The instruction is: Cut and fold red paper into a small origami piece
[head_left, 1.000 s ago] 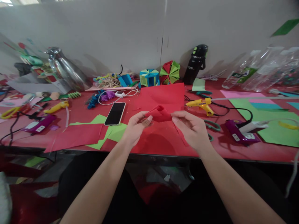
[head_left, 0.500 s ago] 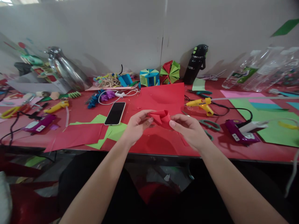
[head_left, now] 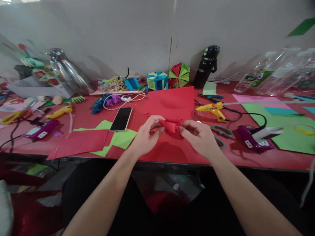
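Observation:
A small folded piece of red paper (head_left: 169, 126) is held between my two hands, just above the red table near its front edge. My left hand (head_left: 149, 133) pinches its left end between thumb and fingers. At the right end, my right hand (head_left: 195, 134) grips it with thumb and forefinger. A larger red sheet (head_left: 172, 101) lies flat behind the hands. Green-handled scissors (head_left: 221, 131) rest just right of my right hand, partly hidden by it.
A phone (head_left: 121, 119) and red and green sheets lie to the left. On the right are a yellow glue gun (head_left: 212, 110) and a purple power strip (head_left: 254, 137). Behind stand a black bottle (head_left: 206, 67), a steel jug (head_left: 71, 72) and paper ornaments (head_left: 179, 75).
The folded red paper has been turned and now shows a flatter flap towards me. The fingers of both hands have shifted slightly on it.

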Demonstrator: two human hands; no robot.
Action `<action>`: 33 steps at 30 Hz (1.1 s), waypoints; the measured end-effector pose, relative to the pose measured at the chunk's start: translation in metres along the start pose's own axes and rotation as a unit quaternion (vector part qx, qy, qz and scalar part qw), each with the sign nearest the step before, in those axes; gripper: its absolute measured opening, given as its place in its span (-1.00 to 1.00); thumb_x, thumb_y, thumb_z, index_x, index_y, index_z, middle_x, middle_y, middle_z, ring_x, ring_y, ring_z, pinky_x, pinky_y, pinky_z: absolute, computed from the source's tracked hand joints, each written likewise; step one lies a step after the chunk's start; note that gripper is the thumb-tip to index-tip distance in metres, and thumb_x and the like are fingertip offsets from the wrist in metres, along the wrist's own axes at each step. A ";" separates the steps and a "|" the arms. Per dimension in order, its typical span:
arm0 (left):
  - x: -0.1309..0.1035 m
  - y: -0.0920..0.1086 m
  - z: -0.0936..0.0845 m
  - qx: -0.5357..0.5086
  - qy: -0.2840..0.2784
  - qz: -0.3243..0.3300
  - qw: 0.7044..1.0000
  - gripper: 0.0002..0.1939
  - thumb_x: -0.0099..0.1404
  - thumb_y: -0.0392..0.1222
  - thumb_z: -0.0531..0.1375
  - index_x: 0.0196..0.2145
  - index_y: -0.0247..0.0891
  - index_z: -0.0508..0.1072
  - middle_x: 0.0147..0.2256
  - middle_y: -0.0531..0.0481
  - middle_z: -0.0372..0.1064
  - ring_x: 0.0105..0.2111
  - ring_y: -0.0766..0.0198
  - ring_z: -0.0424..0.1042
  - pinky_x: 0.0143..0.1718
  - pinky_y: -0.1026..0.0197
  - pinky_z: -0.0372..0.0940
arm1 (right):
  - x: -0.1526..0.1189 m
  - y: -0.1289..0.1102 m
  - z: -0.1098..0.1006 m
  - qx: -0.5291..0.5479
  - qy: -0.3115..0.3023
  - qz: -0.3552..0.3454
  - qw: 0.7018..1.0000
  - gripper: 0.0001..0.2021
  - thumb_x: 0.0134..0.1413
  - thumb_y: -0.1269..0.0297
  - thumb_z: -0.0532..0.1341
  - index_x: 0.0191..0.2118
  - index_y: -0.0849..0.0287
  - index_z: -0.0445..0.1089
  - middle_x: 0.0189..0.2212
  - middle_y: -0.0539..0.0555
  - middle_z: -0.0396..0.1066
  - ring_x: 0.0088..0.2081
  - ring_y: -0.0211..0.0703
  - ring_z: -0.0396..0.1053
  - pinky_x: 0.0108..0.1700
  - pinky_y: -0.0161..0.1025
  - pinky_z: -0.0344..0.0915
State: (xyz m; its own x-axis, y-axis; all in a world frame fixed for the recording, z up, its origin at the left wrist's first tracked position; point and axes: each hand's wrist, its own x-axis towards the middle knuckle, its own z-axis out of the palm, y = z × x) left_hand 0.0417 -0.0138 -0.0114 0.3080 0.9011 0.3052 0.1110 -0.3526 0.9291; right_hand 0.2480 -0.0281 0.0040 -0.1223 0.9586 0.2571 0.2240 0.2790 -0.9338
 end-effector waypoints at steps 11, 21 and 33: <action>0.001 0.005 -0.001 0.065 -0.101 -0.051 0.992 -0.83 0.33 -0.09 0.22 -0.29 -0.25 0.51 -0.32 -0.02 0.44 -0.32 0.27 0.47 -0.24 0.22 0.40 | -0.001 0.003 -0.005 -0.116 0.007 -0.050 0.992 -0.87 0.12 0.20 0.32 -0.36 0.13 0.52 -0.44 0.01 0.52 -0.42 -0.21 0.41 -0.36 -0.27 0.32; 0.003 0.009 -0.003 0.068 -0.033 -0.057 0.996 -0.70 0.34 0.01 0.21 -0.14 -0.26 0.56 -0.09 -0.13 0.48 -0.12 0.14 0.48 -0.08 0.15 0.39 | -0.001 0.008 -0.011 -0.090 -0.016 -0.075 0.993 -0.79 0.21 0.21 0.24 -0.06 0.06 0.49 -0.09 0.08 0.52 -0.07 -0.08 0.49 -0.01 -0.12 0.42; -0.012 0.004 0.029 0.256 -0.027 0.071 0.964 -0.56 0.48 -0.17 -0.04 0.25 -0.33 0.22 0.28 -0.30 0.07 0.31 0.03 0.09 0.32 -0.08 0.11 | 0.000 0.016 0.015 -0.063 0.087 -0.017 0.994 -0.60 0.10 0.04 0.31 -0.01 0.13 0.37 -0.02 0.19 0.45 -0.10 -0.03 0.49 -0.10 -0.06 0.48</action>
State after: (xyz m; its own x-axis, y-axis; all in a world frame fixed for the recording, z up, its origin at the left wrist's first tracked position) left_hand 0.0657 -0.0337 -0.0173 0.4023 0.8251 0.3966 0.5115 -0.5619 0.6501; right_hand 0.2366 -0.0245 -0.0147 0.0350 0.9403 0.3384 0.3437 0.3067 -0.8876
